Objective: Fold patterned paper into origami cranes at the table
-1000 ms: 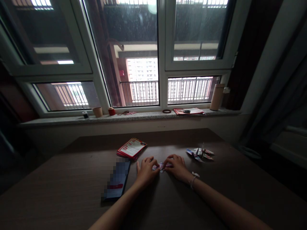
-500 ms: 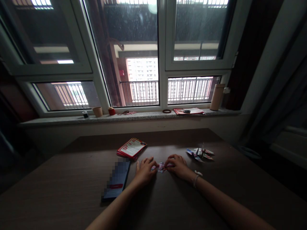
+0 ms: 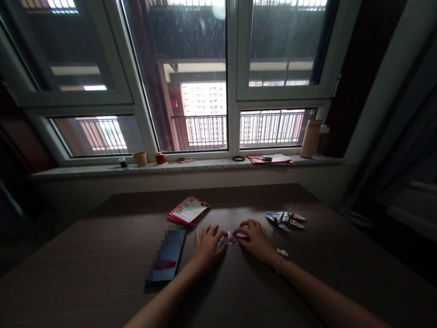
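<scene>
A small folded piece of printed paper (image 3: pixel 231 237) lies on the dark wooden table (image 3: pixel 102 273) between my two hands. My left hand (image 3: pixel 206 248) rests on the table with its fingers spread, the fingertips touching the paper's left end. My right hand (image 3: pixel 254 237) is curled over the paper's right end, pinching it against the table. A white band sits on my right wrist.
A stack of red and white leaflets (image 3: pixel 187 211) lies ahead to the left. A dark phone-like slab (image 3: pixel 167 257) is beside my left arm. Folded paper figures (image 3: pixel 286 219) sit to the right. The windowsill (image 3: pixel 102 171) holds cups, a tumbler (image 3: pixel 310 138) and papers.
My hands shifted slightly on the paper; the left fingers spread flatter and the right hand moved a little closer to the left. The camera view drifted slightly.
</scene>
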A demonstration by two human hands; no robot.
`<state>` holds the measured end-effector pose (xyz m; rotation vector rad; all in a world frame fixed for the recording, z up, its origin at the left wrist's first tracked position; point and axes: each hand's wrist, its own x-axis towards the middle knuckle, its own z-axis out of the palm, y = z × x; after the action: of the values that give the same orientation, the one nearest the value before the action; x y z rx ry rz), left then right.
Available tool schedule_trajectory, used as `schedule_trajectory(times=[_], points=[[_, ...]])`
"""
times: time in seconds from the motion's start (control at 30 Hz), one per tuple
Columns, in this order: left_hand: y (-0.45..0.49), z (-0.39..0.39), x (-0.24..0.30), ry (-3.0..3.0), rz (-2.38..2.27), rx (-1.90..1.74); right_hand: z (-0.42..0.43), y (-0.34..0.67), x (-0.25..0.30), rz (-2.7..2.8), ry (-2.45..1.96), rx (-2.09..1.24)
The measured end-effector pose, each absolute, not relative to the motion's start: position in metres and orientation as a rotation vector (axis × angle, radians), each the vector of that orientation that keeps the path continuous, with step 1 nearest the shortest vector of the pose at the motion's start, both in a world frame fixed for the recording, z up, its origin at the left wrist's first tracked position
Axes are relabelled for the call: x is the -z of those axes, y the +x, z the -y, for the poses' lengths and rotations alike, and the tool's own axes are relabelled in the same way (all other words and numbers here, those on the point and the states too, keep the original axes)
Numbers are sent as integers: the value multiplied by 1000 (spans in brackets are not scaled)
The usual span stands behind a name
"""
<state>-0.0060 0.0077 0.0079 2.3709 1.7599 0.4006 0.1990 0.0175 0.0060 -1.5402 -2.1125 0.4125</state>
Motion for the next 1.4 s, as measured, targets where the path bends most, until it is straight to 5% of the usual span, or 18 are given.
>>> schedule_trajectory(times=[1.4], points=[[-5, -11, -3, 2344, -1699, -539, -25, 206, 3, 2075, -1124, -560]])
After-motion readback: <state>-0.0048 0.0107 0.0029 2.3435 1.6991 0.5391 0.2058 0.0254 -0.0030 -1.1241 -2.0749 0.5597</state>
